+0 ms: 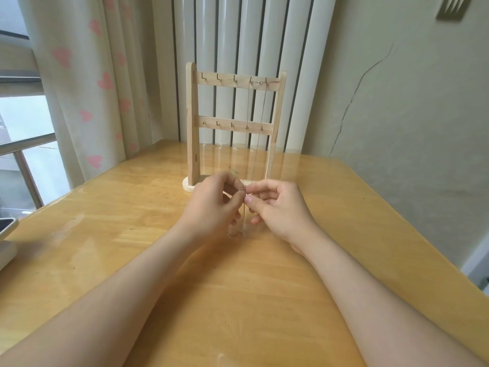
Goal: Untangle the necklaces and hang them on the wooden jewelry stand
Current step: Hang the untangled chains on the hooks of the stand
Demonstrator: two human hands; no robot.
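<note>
Window (23,120): far left of the stand, bright daylight behind a metal frame.
Curtain (79,83): between the window and the stand, pale cloth printed with pink hearts.
Table (105,234): glossy yellow wood, under the stand and both forearms.
Stand (192,123): pale wood, upright on a flat base at the back of the table. It has two posts and two cross bars, each with a row of five small metal hooks.
Left hand (211,205): just in front of the stand's base, fingers curled, thumb and forefinger pinching a thin chain.
Loose necklace (243,218): pinched between both hands in front of the stand, with a small ring at the fingertips. Its chain drops to a little heap on the table.
Hung necklace (260,82): draped over the two right-hand hooks of the stand's top bar. Two fine strands fall past the lower bar towards the fingers (whether they join the pinched chain is too fine to tell).
Right hand (277,207): beside the left hand, in front of the stand's right post, thumb and forefinger closed on the same chain.
Radiator (238,30): directly behind the stand, tall white ribs.
Wall (397,128): right of the stand, pale, with a long crack.
</note>
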